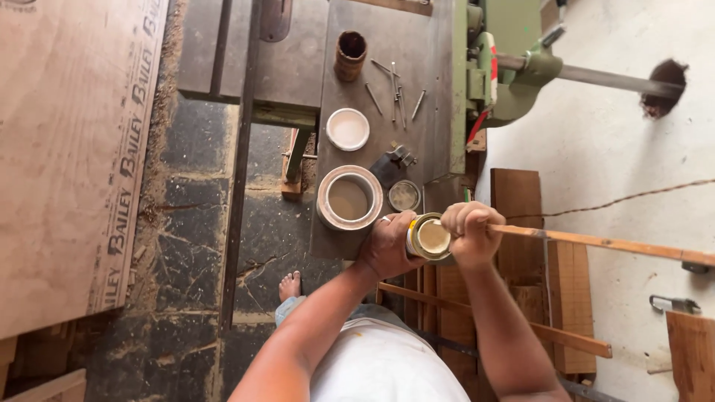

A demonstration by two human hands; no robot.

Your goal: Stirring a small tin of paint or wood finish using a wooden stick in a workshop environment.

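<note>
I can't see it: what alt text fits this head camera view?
Seen from above, a person's left hand grips a small open round tin, while the right hand holds a long thin wooden strip beside a grey metal machine table.

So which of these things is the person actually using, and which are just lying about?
In use:
- left hand, around the small yellow-rimmed tin of pale paste
- right hand, gripping the long thin wooden strip

Lying about:
- large open round tin
- round white lid
- loose steel nails
- rusty brown cylinder
</note>
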